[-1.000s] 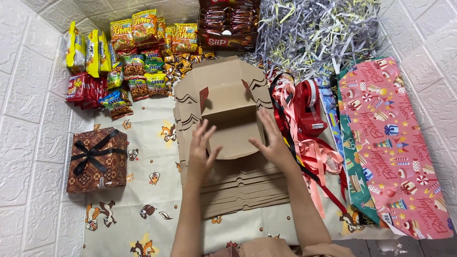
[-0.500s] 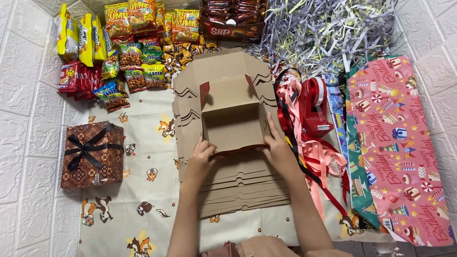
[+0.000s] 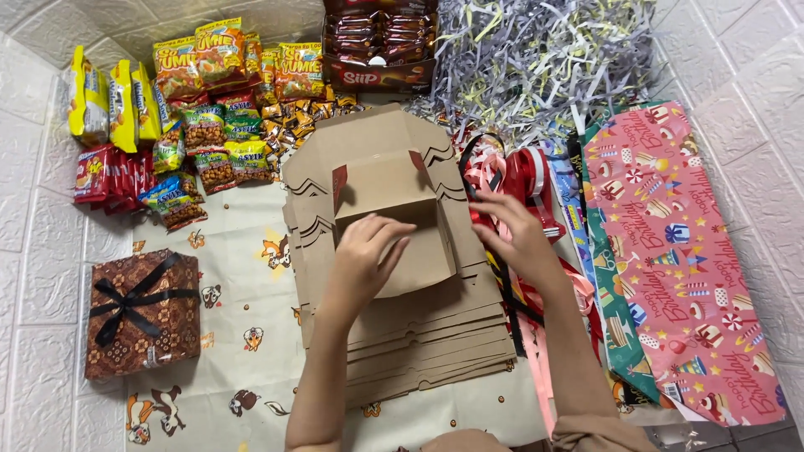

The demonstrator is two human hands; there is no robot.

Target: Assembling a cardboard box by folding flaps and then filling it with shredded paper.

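A half-folded brown cardboard box (image 3: pixel 394 188) stands on a stack of flat cardboard box blanks (image 3: pixel 419 335) in the middle. My left hand (image 3: pixel 364 255) rests on the box's front flap and presses it. My right hand (image 3: pixel 511 230) is off the box at its right side, fingers spread, over a pile of red and pink ribbons (image 3: pixel 519 180). It holds nothing that I can see.
Snack packets (image 3: pixel 201 109) lie at the back left, a carton of dark bars (image 3: pixel 381 38) at the back. Shredded paper (image 3: pixel 544 59) fills the back right. Wrapping paper sheets (image 3: pixel 678 251) lie at right. A wrapped brown gift box with a black bow (image 3: pixel 142 314) sits at left.
The box's back wall has been folded up. My right hand has left the box and moved right over the ribbons. My left hand has shifted onto the front flap.
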